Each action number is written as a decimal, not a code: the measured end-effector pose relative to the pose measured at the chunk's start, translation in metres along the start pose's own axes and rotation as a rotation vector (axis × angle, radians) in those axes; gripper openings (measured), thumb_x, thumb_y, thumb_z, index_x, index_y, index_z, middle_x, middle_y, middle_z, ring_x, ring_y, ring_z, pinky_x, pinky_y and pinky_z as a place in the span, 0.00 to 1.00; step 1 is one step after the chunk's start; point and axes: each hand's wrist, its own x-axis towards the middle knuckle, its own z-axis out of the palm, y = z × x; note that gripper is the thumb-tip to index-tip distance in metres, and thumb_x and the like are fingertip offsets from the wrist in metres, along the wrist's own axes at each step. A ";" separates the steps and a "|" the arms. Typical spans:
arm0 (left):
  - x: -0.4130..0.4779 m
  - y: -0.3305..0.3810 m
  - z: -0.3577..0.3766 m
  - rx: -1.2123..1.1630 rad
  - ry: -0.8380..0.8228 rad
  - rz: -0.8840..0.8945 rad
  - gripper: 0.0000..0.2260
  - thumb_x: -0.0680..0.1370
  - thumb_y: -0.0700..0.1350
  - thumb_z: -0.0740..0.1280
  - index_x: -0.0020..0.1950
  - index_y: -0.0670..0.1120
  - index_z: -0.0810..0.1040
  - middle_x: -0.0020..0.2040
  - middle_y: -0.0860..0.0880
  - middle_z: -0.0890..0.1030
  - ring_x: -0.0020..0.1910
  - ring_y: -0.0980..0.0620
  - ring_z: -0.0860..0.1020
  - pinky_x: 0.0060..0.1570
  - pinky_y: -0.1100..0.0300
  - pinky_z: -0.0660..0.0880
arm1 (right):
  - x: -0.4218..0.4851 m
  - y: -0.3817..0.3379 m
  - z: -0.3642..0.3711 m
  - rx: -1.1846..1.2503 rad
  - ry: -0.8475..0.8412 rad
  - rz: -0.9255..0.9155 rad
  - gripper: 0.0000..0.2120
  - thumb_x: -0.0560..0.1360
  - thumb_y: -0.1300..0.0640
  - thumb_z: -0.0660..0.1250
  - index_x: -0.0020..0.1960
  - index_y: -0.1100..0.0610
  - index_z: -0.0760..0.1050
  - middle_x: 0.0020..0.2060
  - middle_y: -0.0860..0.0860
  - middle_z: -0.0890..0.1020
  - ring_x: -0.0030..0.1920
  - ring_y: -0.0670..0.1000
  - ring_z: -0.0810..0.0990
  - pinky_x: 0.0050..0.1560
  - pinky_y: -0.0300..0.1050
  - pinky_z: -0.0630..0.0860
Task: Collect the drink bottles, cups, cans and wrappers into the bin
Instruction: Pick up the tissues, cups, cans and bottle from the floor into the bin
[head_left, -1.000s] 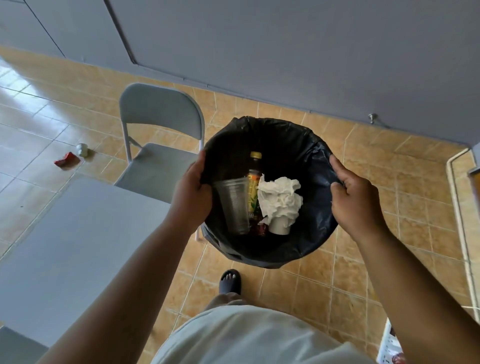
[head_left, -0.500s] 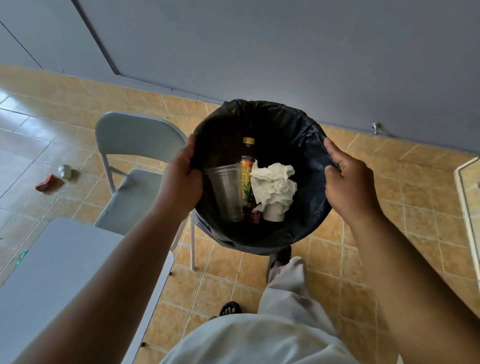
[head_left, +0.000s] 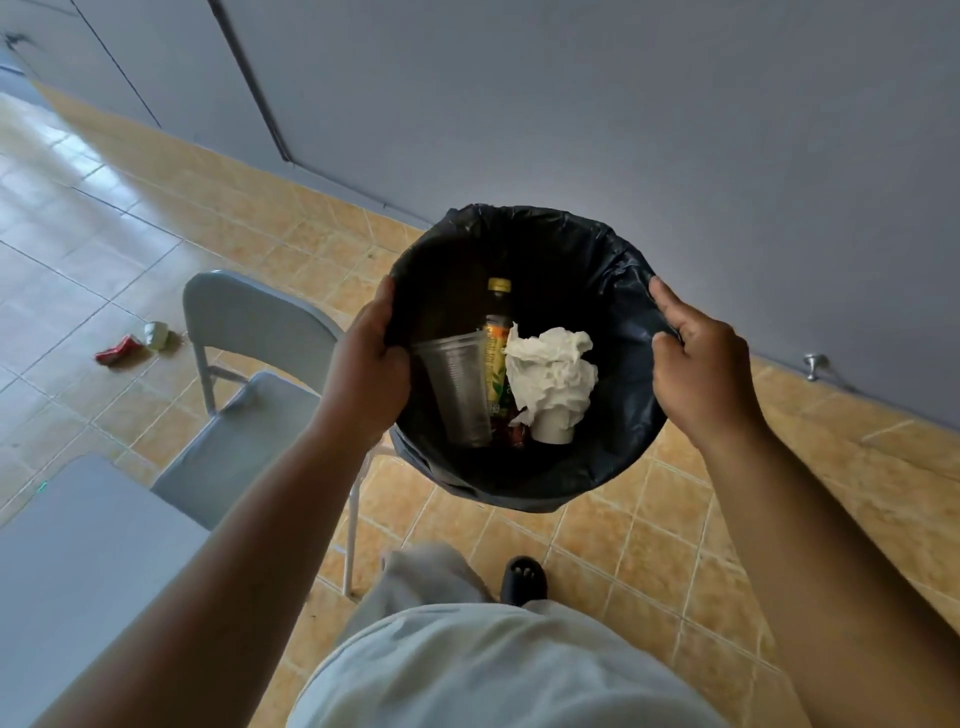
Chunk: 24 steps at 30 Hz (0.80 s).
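While both hands grip the bin, the bottle label's writing is unreadable.

Soft daylight came from about ten o'clock, where the floor tiles were washed pale with glare. The wall at twelve o'clock stayed dim and grey, without hard shadows. Inside the bin it was very dark, only the white tissue looked bright. Straight wall seams leaned at the edges, and the trouser leg at six o'clock was blurred.
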 end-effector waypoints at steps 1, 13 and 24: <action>0.008 0.003 0.001 -0.001 0.006 -0.010 0.35 0.75 0.29 0.54 0.80 0.53 0.58 0.77 0.47 0.66 0.77 0.45 0.62 0.73 0.42 0.66 | 0.013 -0.003 0.001 0.010 -0.003 -0.005 0.27 0.81 0.66 0.56 0.76 0.47 0.67 0.60 0.53 0.83 0.21 0.43 0.65 0.22 0.33 0.60; 0.162 -0.011 -0.027 -0.131 0.056 -0.084 0.34 0.76 0.28 0.55 0.77 0.57 0.63 0.68 0.55 0.72 0.72 0.46 0.69 0.67 0.39 0.72 | 0.170 -0.061 0.083 -0.048 -0.103 -0.076 0.26 0.81 0.67 0.57 0.76 0.49 0.67 0.62 0.55 0.82 0.25 0.47 0.62 0.26 0.40 0.64; 0.302 -0.028 -0.084 -0.202 0.205 -0.144 0.37 0.73 0.29 0.54 0.78 0.58 0.62 0.74 0.53 0.70 0.75 0.47 0.65 0.72 0.43 0.68 | 0.309 -0.144 0.172 -0.061 -0.125 -0.204 0.27 0.81 0.67 0.57 0.76 0.48 0.67 0.33 0.47 0.80 0.27 0.50 0.62 0.27 0.38 0.62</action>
